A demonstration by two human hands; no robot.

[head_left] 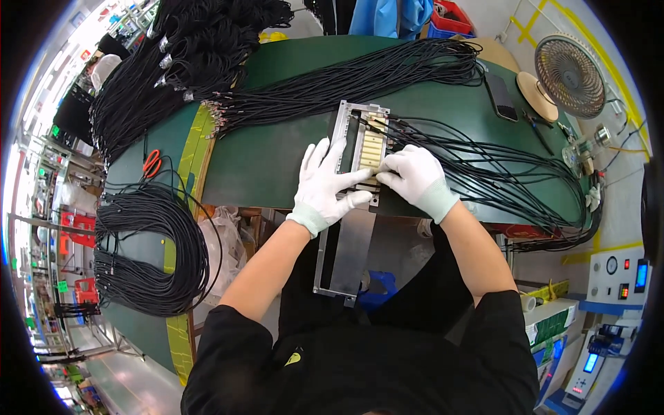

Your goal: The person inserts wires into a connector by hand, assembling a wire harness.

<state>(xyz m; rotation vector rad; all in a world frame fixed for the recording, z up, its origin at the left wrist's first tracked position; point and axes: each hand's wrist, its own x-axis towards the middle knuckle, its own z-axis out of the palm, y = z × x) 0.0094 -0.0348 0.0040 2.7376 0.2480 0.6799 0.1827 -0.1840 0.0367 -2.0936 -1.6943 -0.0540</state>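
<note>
A long metal fixture (340, 131) with a row of cream-coloured blocks (372, 146) lies across the table's front edge. My left hand (321, 185), in a white glove, rests over its left side, fingers spread, the index fingertip touching the near end of the blocks. Opposite it, my gloved right hand (417, 177) has thumb and forefinger pinched at those blocks, on what looks like a black cable; its tip is mostly hidden by the fingers. Several black cables (484, 155) run from the fixture's right side out over the table.
A long cable bundle (332, 83) spans the back of the green table (256, 162). Coiled cables (162, 242) and orange-handled scissors (152, 163) lie left. A phone (501, 97), pliers (538, 131) and a fan (570, 76) are at the right. A grey metal plate (353, 252) extends toward my lap.
</note>
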